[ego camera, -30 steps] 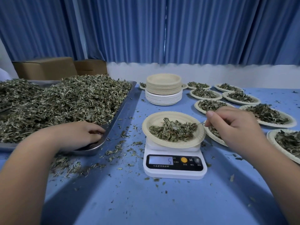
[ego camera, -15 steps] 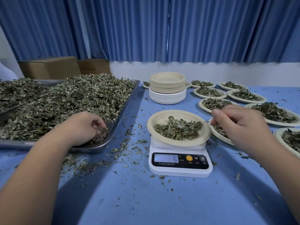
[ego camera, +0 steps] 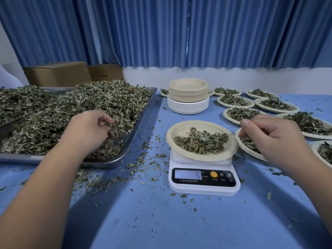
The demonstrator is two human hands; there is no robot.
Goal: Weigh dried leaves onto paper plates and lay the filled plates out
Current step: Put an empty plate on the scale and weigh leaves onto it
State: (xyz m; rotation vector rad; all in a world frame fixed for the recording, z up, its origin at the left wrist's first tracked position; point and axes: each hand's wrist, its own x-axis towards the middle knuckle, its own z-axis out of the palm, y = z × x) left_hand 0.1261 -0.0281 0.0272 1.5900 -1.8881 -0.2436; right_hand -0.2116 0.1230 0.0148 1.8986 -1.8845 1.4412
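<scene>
The left hand [ego camera: 89,130] is lying in the near right corner of the metal tray [ego camera: 143,112]. Its fingers are curling round a tuft of the dried leaves [ego camera: 53,114] that are heaping the tray, so the grip is narrow and is holding that tuft just above the pile.

The right hand [ego camera: 269,137] is hovering just beside the right rim of the paper plate [ego camera: 181,129] that is sitting on the white scale [ego camera: 203,187]. Its thumb and forefinger are pinching together. A thin stem [ego camera: 233,134] seems to be running from the plate's leaves into that pinch, though it is too fine to be sure of. The plate is carrying a loose mound of leaves across its middle, and the scale's display [ego camera: 188,175] is showing a 5.

Behind the scale, a stack of empty plates [ego camera: 188,94] is standing on the blue bench [ego camera: 161,221], beige ones over white. To the right, filled plates [ego camera: 235,101] are lying out in rows, one of them partly hidden under the right hand. Crumbs of leaf are lying scattered over the bench between tray and scale. Blue curtains [ego camera: 179,33] are hanging behind, and two cardboard boxes [ego camera: 57,74] are standing beyond the tray.
</scene>
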